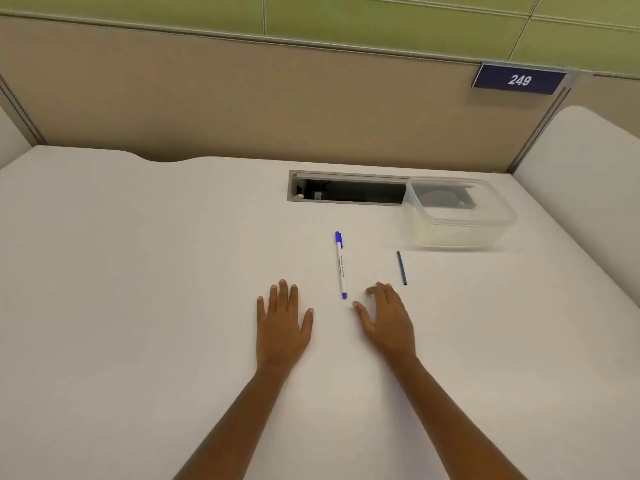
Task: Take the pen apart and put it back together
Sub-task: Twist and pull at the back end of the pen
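Note:
A white pen (340, 265) with a blue cap at its far end and a blue plug at its near end lies on the white desk (138, 271), pointing away from me. A thin dark blue rod (401, 268) lies separately to its right. My left hand (282, 327) rests flat on the desk, fingers spread, left of the pen's near end. My right hand (386, 318) rests just right of the pen's near end, fingers loosely curled and apart, holding nothing. Neither hand touches the pen.
A clear plastic container (457, 211) stands at the back right, partly over a recessed cable slot (346, 192) in the desk. A beige partition (242, 98) with a "249" plate (518, 80) rises behind. A white divider (581, 188) borders the right side.

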Motion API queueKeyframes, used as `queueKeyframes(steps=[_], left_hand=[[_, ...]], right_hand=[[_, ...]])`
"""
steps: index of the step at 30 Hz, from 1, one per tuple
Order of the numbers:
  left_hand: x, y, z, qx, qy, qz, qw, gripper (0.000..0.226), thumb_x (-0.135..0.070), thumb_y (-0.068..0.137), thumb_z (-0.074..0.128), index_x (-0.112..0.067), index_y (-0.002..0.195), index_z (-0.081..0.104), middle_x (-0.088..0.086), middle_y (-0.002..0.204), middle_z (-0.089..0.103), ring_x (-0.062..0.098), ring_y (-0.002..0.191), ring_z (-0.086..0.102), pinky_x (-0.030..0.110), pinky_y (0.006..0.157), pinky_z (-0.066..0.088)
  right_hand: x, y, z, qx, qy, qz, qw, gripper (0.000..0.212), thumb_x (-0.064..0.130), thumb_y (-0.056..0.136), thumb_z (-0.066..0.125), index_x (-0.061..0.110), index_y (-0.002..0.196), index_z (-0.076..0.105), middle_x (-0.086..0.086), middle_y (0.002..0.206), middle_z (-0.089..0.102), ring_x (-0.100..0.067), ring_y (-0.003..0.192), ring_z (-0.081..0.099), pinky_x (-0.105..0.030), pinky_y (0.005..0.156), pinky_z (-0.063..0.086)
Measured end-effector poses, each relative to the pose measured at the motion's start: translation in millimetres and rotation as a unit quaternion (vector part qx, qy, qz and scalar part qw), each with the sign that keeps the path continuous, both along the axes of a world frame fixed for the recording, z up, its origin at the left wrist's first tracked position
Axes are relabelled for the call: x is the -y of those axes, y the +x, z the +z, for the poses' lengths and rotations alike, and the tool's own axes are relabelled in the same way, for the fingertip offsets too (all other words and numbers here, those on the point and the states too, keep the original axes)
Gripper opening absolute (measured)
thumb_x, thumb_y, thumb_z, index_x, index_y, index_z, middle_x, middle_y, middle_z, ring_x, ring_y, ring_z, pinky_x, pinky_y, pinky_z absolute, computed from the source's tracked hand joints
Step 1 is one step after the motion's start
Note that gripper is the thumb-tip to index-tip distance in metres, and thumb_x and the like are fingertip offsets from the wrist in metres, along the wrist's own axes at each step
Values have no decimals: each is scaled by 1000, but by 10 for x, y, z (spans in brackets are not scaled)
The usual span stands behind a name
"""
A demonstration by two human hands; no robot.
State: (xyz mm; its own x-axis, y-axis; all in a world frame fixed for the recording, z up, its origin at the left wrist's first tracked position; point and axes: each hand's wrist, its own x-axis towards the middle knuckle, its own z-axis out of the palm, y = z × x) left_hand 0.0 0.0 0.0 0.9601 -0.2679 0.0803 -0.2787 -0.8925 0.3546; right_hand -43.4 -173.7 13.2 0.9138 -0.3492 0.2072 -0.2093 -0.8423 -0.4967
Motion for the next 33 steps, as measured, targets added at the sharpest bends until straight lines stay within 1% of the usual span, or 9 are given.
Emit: queueKeyframes(steps=[3,7,11,15,17,21,24,28,33], left_hand=[[-14,12,-14,11,15,5,1000,56,-38,96,28,-12,144,17,11,156,13,24,144,11,42,117,1],[-6,1,-14,32,-22,1,999,54,-33,95,37,-9,141,26,14,153,21,29,142,19,46,116,6],[-15,6,-21,25,-14,-2,1000,52,-34,96,34,-11,142,25,13,154,19,27,143,15,42,117,4],[-16,2,-14,29,-46,-8,998,47,-30,96,34,-12,140,30,10,153,22,23,143,17,37,117,4],[0,-5,33,16,-146,1,989,41,-23,96,39,-10,135,40,10,149,33,22,141,24,33,117,9],[112,-41,196,-82,-459,89,880,28,-13,93,48,-9,120,55,7,125,59,20,120,52,21,99,36],[223,-13,282,-202,-602,97,767,30,-19,93,48,-12,121,51,5,113,63,16,98,63,15,82,48],[248,29,265,-310,-731,67,604,26,-15,90,49,-13,117,50,3,97,68,16,83,69,24,63,56],[204,20,162,-299,-752,56,585,18,-4,89,49,-12,97,63,-3,72,72,10,74,69,19,62,56]], right_hand=[[-165,117,18,40,9,-21,999,37,38,79,65,3,88,55,-13,96,59,-30,93,55,-42,82,48],[-262,246,36,25,14,-36,999,34,35,80,63,2,84,53,-14,94,58,-30,94,53,-43,93,40],[-263,272,48,45,53,-51,996,17,16,80,60,1,80,53,-15,86,58,-32,88,53,-40,88,41],[-248,256,54,59,135,-83,986,12,11,82,58,0,85,54,-14,97,59,-29,100,51,-36,85,43],[-237,256,70,70,184,-88,976,15,13,86,55,-1,91,55,-14,106,58,-28,103,52,-37,88,45],[-248,187,149,96,289,-72,950,16,17,91,51,5,98,58,-6,112,56,-13,94,50,-19,83,38],[-250,85,167,103,313,-19,944,14,17,92,49,10,99,59,-1,104,60,-10,95,54,-14,81,39],[-203,-20,179,77,288,51,953,9,18,92,48,19,90,57,7,89,61,2,83,55,-4,69,38],[-151,-88,167,59,256,73,962,12,16,91,50,27,87,55,10,87,63,-9,84,56,-7,70,38]])
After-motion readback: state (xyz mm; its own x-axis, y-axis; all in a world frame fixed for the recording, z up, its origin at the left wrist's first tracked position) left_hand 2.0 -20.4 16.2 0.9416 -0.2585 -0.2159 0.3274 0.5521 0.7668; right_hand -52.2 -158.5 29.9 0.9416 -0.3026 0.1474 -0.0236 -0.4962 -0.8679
